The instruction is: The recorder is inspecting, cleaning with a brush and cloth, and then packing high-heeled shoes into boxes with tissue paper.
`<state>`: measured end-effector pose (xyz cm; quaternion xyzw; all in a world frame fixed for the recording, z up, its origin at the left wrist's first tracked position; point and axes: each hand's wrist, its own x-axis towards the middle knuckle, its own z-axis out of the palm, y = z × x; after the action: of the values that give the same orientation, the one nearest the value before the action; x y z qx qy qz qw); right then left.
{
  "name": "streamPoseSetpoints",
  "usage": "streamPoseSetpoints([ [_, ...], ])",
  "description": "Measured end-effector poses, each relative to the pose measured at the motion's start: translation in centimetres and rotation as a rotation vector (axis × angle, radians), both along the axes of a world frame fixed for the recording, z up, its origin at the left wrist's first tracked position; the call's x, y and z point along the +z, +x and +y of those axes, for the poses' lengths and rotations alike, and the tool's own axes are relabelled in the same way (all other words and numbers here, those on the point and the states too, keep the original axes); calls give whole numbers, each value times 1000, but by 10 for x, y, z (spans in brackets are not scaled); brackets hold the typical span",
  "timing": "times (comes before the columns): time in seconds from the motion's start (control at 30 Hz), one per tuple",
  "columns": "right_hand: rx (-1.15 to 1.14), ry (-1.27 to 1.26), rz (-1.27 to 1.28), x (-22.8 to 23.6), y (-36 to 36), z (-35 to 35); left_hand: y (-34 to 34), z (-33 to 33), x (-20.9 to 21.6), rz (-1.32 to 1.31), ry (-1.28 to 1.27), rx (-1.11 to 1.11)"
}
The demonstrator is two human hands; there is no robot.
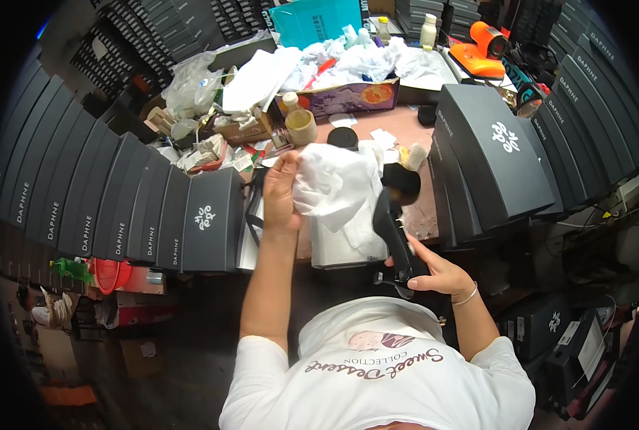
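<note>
My left hand [284,193] is raised, its fingers closed on the edge of a crumpled sheet of white tissue paper [339,179]. The sheet hangs over a white-lined open box [349,251] at the table's near edge. To the right, my right hand [440,274] grips a black shoe [397,240] with small metal fittings, held tilted beside the box. Just beyond the shoe is a dark rounded thing [401,182]; its kind I cannot make out.
Stacked dark shoe boxes line the left [167,215] and right [491,158]. Behind the work spot are a jar [301,126], a round black lid [342,137] and a printed carton [348,100] heaped with white paper. An orange tool [477,63] stands at the back right.
</note>
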<state>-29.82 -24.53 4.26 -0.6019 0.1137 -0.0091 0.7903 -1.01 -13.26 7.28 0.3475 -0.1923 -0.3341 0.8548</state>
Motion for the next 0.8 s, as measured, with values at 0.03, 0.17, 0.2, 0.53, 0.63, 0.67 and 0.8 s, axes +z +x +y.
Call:
streamPoseSetpoints([
  [0.03, 18, 54, -38, 3, -1, 1, 1, 2, 18, -88, 11, 57],
  [0.17, 258, 411, -300, 22, -20, -4, 5, -4, 17, -716, 295, 181],
  [0.2, 338, 413, -375, 24, -21, -6, -3, -9, 9, -734, 332, 171],
  [0.53, 242, 154, -77, 54, 6, 0, -49, 12, 17, -713, 194, 134],
  [0.63, 68, 43, 9, 8, 16, -18, -56, 32, 35, -1032, 379, -255],
  [0.67, 25, 122, -42, -2, 18, -22, -53, 33, 31, -1169, 466, -209],
  [0.8, -2, 526, -230, -19, 21, -20, -30, 31, -5, -1421, 698, 28],
])
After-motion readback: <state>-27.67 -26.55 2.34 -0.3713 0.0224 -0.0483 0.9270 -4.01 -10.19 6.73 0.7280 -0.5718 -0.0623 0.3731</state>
